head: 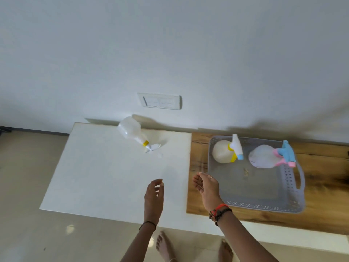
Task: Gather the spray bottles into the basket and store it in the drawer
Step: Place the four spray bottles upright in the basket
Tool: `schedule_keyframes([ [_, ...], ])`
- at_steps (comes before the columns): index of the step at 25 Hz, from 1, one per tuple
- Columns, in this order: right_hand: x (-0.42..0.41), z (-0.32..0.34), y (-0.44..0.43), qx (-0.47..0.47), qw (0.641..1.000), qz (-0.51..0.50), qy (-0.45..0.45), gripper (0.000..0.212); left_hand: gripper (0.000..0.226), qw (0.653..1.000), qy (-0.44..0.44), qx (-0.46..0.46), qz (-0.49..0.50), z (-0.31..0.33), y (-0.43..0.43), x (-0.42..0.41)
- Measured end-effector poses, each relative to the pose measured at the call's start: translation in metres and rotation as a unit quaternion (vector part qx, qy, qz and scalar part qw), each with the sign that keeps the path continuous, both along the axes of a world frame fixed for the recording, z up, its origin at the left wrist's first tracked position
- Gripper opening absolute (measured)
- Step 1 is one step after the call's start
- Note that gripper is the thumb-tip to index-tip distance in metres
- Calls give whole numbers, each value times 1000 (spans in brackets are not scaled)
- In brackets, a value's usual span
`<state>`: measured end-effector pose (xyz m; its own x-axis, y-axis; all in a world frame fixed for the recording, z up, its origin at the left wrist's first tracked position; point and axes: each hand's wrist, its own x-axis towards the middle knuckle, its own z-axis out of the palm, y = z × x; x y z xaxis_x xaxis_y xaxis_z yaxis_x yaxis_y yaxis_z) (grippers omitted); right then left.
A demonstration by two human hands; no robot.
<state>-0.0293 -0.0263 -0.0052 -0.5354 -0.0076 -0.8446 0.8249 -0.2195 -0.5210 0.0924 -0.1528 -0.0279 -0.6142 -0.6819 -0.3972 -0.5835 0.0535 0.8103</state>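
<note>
Both hands are hovering empty over the bench [105, 176], fingers loosely curled. The left grip [154, 193] is released, palm inward; the right grip [206, 188] is released at the basket [290, 186] rim. Two bottles are standing inside. The third bottle [132, 132] is lying well beyond the left grip, likely next.

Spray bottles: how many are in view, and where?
3. One bottle lies on the white table top; two stand in the grey basket, one yellow-collared, one pink-and-blue-headed. None seems hidden.
</note>
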Motion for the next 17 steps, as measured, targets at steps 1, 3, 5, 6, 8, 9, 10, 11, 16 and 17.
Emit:
schedule_keyframes([
  [1,-3,0,-20,-5,1000,12,0,16,16,1000,0,-13,7,0,-21,1],
  [3,-12,-2,-61,-12,999,45,10,13,17,999,0,-45,6,0,-66,0],
  [5,-25,-6,-102,-3,995,91,30,9,19,997,0,-82,-4,0,-113,-7],
  [6,-32,-9,-121,7,992,118,45,10,21,994,2,-106,-15,1,-136,-13],
  [8,-48,-14,-157,35,979,183,82,16,27,986,5,-160,-48,3,-179,-27],
  [9,-57,-18,-175,55,969,220,102,19,30,981,4,-184,-65,3,-199,-35],
  [10,-65,-21,-191,76,956,259,119,21,34,976,1,-203,-81,3,-217,-44],
  [11,-72,-24,-206,97,941,296,132,24,38,972,-4,-215,-95,2,-232,-54],
  [16,-91,-51,-263,166,893,384,169,35,63,975,-41,-154,-154,-13,-273,-94],
  [17,-93,-57,-269,168,888,392,173,32,68,977,-48,-128,-161,-17,-276,-100],
])
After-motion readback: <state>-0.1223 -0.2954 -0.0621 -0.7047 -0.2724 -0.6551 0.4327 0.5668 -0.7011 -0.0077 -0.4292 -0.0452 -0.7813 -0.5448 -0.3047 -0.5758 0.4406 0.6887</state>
